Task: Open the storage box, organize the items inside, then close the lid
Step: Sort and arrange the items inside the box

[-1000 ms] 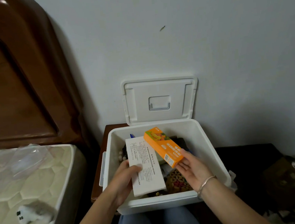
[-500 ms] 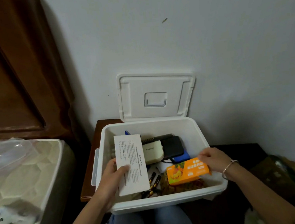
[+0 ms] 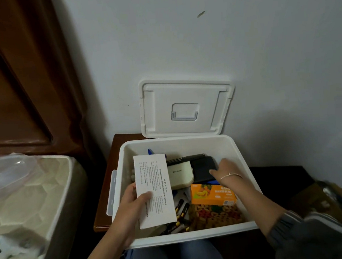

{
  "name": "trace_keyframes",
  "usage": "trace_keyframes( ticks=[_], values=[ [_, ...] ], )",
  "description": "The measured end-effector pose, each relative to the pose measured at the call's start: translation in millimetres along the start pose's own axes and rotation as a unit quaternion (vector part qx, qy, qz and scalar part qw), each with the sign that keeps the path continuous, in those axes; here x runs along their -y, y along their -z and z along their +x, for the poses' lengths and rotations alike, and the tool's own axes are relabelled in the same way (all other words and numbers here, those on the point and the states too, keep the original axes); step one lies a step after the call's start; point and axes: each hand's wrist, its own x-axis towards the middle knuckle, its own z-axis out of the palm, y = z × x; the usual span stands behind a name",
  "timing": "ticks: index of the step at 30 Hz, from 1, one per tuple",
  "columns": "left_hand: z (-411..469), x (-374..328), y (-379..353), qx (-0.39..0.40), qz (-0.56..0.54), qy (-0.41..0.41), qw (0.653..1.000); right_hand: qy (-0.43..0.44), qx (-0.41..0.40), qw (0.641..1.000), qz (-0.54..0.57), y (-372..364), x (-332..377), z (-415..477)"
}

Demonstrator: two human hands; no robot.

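Sitting on a dark wooden bench against the wall, the white plastic storage box is seen open, with its white lid propped upright against the grey wall. Inside, a flat orange cardboard box is laid on a colourful patterned packet, right beside a cream-coloured case, a black flat pouch and some black batteries. A white printed paper box is held over the left side, the left hand clamped on it, thumb across the front. The right hand is reached in at the pouch; its grip can't really be told from this angle. A cream quilted mattress is seen off to the left.
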Motion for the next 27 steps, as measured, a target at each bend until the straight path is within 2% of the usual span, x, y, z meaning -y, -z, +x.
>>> trace_keyframes(
  ticks=[4,8,11,16,19,22,25,27],
  values=[
    [2,1,-1,-0.009,-0.007,0.007,1.000,-0.076,0.013,0.994,0.074,-17,7,18],
    [2,1,0,-0.012,-0.006,0.009,1.000,-0.176,0.038,0.956,0.232,-29,1,30],
    [3,2,1,-0.013,-0.010,0.009,1.000,-0.191,0.042,0.937,0.291,-32,-1,34],
    [3,2,1,-0.014,-0.002,0.009,1.000,-0.150,-0.009,0.943,0.298,-15,3,25],
    [2,2,1,-0.008,0.001,0.008,1.000,-0.091,-0.042,0.967,0.234,0,1,7],
    [1,2,2,-0.005,0.013,0.007,1.000,-0.023,-0.110,0.976,0.188,19,-2,-20],
    [0,1,3,0.006,0.011,0.009,1.000,0.025,-0.188,0.968,0.162,45,-10,-51],
    [-1,0,4,0.014,0.003,0.007,1.000,0.033,-0.227,0.949,0.217,60,-15,-72]
  ],
)
